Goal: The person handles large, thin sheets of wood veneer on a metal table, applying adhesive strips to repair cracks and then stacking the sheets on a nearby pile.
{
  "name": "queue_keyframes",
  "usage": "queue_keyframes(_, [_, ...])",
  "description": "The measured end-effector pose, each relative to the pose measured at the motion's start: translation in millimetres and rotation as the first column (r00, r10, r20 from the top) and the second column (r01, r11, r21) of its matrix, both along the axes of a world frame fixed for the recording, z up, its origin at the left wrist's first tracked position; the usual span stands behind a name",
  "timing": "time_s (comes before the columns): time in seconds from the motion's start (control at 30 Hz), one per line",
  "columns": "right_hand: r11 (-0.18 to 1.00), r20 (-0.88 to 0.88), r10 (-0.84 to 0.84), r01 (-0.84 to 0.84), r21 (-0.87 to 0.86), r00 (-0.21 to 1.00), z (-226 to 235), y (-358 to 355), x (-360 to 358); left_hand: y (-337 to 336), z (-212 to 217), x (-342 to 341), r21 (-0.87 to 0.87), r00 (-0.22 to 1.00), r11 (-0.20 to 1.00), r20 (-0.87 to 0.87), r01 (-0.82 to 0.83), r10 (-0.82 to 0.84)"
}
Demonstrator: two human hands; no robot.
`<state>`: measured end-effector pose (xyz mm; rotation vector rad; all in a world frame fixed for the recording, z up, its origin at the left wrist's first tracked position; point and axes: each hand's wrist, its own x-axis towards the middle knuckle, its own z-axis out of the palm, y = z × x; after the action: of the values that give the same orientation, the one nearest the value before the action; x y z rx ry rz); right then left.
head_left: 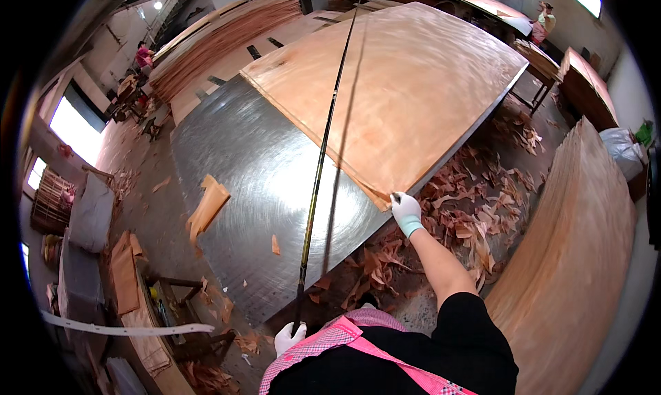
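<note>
A large thin sheet of wood veneer lies across the far part of a big brushed-metal table. My right hand, in a white glove, pinches the near corner of that veneer sheet at the table's right edge. My left hand, also gloved, grips the near end of a long thin dark pole. The pole reaches diagonally across the table and over the veneer toward the far side.
Torn veneer scraps litter the floor right of the table. A tall veneer stack stands at right, another stack behind the table. A loose veneer piece hangs at the table's left edge. Other people work at the far left and far right.
</note>
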<state>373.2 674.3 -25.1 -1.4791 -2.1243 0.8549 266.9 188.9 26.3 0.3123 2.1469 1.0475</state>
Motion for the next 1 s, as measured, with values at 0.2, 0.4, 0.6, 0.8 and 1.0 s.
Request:
queue_keyframes(0.2, [0.671,-0.398,-0.524,0.078,-0.737,0.753,1,15,-28,8,5,10,-0.057,0.996,0.998,-0.087,-0.029,0.024])
queue_keyframes(0.4, [0.790,-0.660,-0.448,-0.078,-0.608,0.603,71,77,-74,11,5,6,0.061,0.983,0.983,0.061,-0.175,0.171])
queue_keyframes(0.6, [0.924,-0.889,-0.311,-0.112,-0.366,0.336,253,143,-128,10,20,6,0.212,0.939,0.916,0.029,-0.340,0.341])
queue_keyframes(0.8, [0.953,-0.959,-0.218,-0.170,-0.249,0.184,330,119,-111,-6,19,-1,0.188,0.915,0.901,-0.023,-0.391,0.402])
queue_keyframes(1.0, [0.930,-0.935,-0.196,-0.246,-0.273,0.295,224,34,-40,-12,8,-2,0.215,0.892,0.875,-0.038,-0.433,0.450])
